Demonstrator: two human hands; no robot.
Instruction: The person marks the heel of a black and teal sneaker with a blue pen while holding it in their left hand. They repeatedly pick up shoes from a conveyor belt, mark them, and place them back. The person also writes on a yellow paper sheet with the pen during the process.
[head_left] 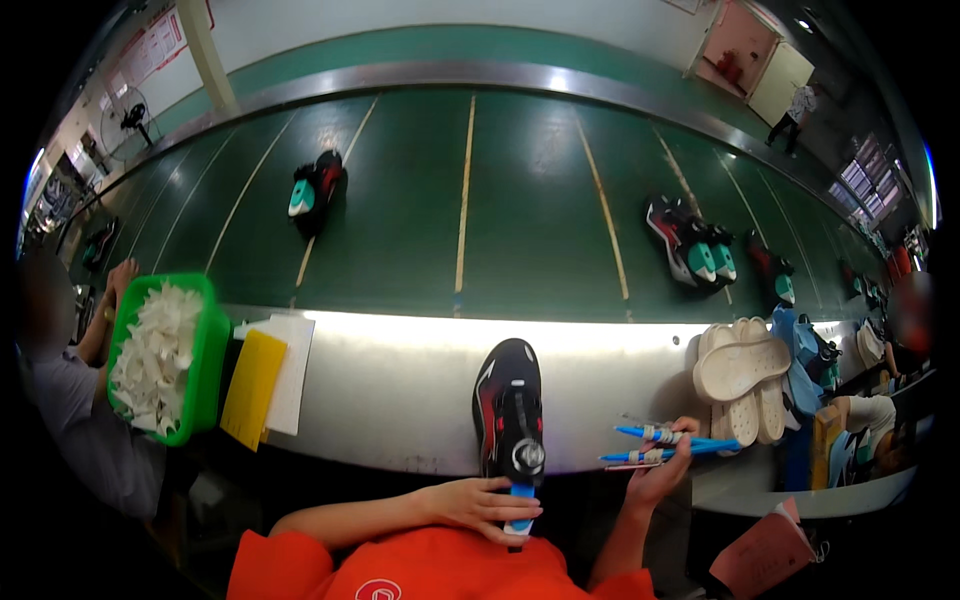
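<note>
A black shoe with red sides and a round dial (510, 415) rests on the metal ledge in front of me, its toe pointing away. From its heel opening sticks a blue and white block (521, 508), which looks like a shoe last. My left hand (488, 508) has its fingers wrapped over that block, close to my orange shirt. Off to the right, my right hand (662, 474) is raised and closed around slim blue pen-like tools (650, 433) with pale wrapping on their shafts. Their tips point left, and their exact kind is hard to make out.
Beyond the metal ledge (390, 375) runs a green conveyor belt (520, 200) carrying several shoes (318, 190). At left stand a green basket (205, 370) of white scraps and a yellow card (253, 390). Beige clogs (740, 368) are piled at right. Co-workers sit on both sides.
</note>
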